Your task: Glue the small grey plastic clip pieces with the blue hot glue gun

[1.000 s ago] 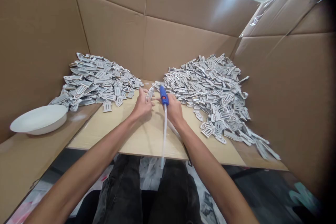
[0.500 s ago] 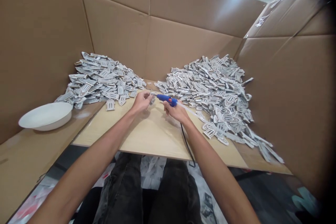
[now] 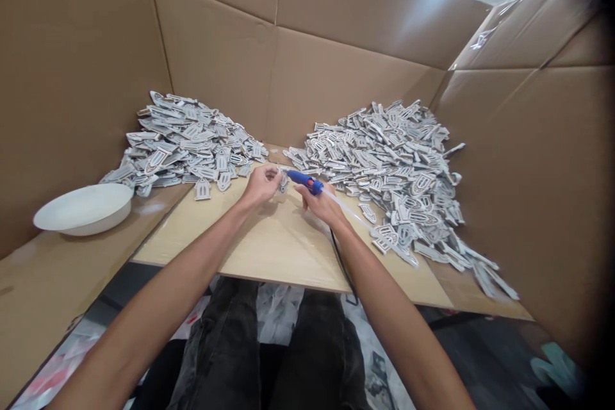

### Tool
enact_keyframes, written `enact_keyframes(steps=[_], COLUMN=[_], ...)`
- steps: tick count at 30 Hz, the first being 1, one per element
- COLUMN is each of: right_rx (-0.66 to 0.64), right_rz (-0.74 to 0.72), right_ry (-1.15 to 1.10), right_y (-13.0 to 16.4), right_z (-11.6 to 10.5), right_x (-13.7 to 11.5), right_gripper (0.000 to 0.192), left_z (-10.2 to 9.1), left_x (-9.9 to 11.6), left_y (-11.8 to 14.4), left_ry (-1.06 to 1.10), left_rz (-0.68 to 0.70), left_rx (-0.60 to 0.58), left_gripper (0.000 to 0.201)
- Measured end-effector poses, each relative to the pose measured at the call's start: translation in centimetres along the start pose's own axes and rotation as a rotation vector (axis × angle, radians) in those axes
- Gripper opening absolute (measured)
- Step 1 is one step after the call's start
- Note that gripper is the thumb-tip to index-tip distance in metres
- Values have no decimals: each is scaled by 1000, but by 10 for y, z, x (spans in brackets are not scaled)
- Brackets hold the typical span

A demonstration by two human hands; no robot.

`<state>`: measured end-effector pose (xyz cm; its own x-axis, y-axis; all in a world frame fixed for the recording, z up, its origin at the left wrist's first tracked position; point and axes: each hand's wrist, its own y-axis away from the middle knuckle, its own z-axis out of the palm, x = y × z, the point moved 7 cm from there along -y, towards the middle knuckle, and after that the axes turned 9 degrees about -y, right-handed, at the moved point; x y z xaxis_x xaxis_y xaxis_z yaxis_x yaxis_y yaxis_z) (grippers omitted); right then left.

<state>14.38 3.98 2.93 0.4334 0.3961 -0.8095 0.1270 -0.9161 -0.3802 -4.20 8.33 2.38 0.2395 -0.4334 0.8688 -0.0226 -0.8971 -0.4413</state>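
Observation:
My right hand is closed round a blue hot glue gun, whose nozzle points left. A long clear glue stick sticks out of its back end, and a black cord hangs below. My left hand pinches a small grey-and-white slotted piece right at the nozzle; whether the two touch I cannot tell. Both hands are above the pale wooden board. Similar arched pieces with slots are heaped in a left pile and a larger right pile.
At the left, a white bowl stands on a cardboard surface. Tall cardboard walls rise at the back and both sides. One loose piece lies on the board beside the left pile. My legs are under the board's front edge.
The piece in my left hand has turned a little and shows more of itself at the nozzle. The glue gun has shifted very slightly left. Both hands keep their hold.

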Motion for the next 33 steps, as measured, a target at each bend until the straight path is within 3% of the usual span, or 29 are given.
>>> enact_keyframes(steps=[14, 18, 21, 25, 29, 33], right_rx=[19, -3, 117, 283, 273, 217], right_rz=[-54, -222, -320, -223, -55, -83], right_ry=[68, 129, 142, 47, -87, -152], right_y=[1, 1, 3, 6, 6, 1], right_z=[1, 8, 2, -14, -16, -8], right_x=[-5, -16, -26, -26, -18, -16], right_gripper=[60, 59, 58, 50, 43, 29], left_z=[-1, -3, -1, 4, 11, 14], left_x=[-1, 2, 5, 8, 10, 16], left_y=[1, 3, 3, 2, 4, 6], left_ry=[-56, -23, 26, 110, 193, 202], left_rz=[68, -6, -46, -81, -123, -97], left_rx=[73, 53, 17, -15, -85, -136], left_gripper=[7, 14, 15, 10, 11, 18])
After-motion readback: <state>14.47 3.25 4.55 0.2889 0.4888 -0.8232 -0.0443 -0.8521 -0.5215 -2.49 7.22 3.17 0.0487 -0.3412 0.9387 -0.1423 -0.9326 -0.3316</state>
